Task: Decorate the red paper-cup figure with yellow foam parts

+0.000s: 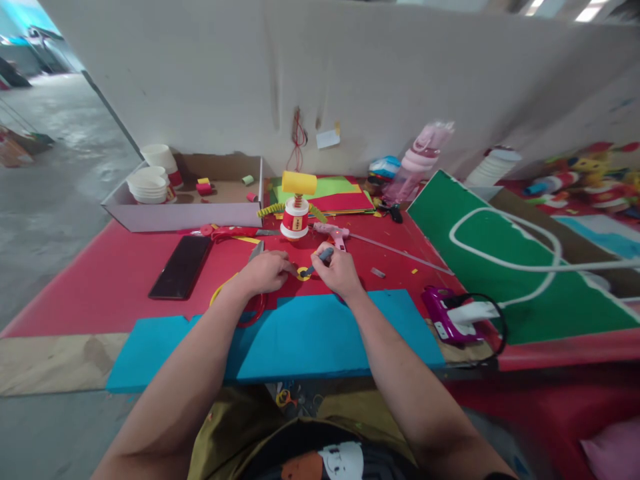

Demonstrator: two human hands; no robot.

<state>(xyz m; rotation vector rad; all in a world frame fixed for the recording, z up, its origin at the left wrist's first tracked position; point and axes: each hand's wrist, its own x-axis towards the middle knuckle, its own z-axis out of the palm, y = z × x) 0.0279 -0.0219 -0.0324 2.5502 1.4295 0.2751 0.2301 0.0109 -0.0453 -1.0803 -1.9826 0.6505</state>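
Flat matte blue slab (320, 333) sits on the near side of the thin yellow ring (303, 279) on the red table (125, 280). Right hand (337, 268) pinches a slim grey marker (327, 254), tip at the ring. Left hand (267, 270) has fingers bunched at the ring's left edge, can't tell if gripping. Beyond the ring: pink plastic glue gun (333, 231), cup figure (295, 219) with cylinder head and ribbed arms.

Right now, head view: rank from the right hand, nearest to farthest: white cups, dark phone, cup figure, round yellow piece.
From the right hand:
1. Round yellow piece: just left, at the marker tip.
2. Cup figure: beyond the hand, slightly left.
3. Dark phone: well left, past the left hand.
4. White cups: far left, beyond the phone.
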